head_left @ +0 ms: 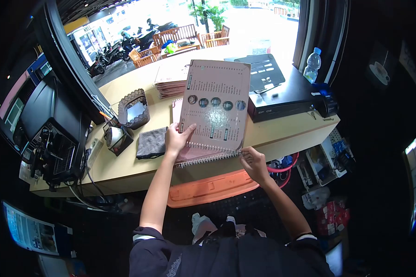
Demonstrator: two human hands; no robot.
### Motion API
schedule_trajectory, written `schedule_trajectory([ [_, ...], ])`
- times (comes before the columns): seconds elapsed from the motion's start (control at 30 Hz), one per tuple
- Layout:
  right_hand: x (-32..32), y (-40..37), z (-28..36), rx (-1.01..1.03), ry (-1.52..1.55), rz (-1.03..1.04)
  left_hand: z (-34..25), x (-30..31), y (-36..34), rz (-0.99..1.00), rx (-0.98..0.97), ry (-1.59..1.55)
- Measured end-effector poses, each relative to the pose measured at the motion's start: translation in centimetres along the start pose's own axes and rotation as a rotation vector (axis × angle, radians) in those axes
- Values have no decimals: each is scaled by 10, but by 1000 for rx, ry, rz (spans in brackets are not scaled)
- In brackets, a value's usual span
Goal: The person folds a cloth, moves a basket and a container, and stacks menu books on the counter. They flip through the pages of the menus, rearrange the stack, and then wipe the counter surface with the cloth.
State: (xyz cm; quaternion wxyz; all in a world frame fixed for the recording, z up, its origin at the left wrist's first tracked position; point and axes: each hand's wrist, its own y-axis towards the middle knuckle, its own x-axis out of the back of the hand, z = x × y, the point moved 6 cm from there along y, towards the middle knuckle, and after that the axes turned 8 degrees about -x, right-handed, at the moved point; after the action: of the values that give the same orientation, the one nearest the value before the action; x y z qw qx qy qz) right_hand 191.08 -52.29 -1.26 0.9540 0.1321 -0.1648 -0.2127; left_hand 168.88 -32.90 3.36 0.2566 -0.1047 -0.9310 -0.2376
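A pink spiral-bound menu (pixel 215 87) with a row of round pictures is raised over the counter, its coil edge toward me. My left hand (pixel 178 138) grips its lower left part, thumb on the page. At the lower right corner of the coil, my right hand (pixel 253 162) has its fingers closed in a pinch at the binding. Another pink spiral-bound menu (pixel 194 154) lies beneath it at the counter's front edge. A folded grey cloth (pixel 151 142) is just left of my left hand. Behind the raised menu sits a stack of similar menus (pixel 168 83).
On the wooden counter (pixel 282 135), a black cash drawer (pixel 284 104) and black stand (pixel 262 71) are at the right, with a plastic bottle (pixel 312 65) behind. A woven basket (pixel 134 109) and pen holder (pixel 119 138) stand left. An orange lid (pixel 212 188) is below the front edge.
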Motion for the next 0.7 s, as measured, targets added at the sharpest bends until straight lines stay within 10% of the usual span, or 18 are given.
schedule_trajectory([
  [0.7,-7,2,1,30,35,-80,-14,25,-83,-269,-152,-711],
])
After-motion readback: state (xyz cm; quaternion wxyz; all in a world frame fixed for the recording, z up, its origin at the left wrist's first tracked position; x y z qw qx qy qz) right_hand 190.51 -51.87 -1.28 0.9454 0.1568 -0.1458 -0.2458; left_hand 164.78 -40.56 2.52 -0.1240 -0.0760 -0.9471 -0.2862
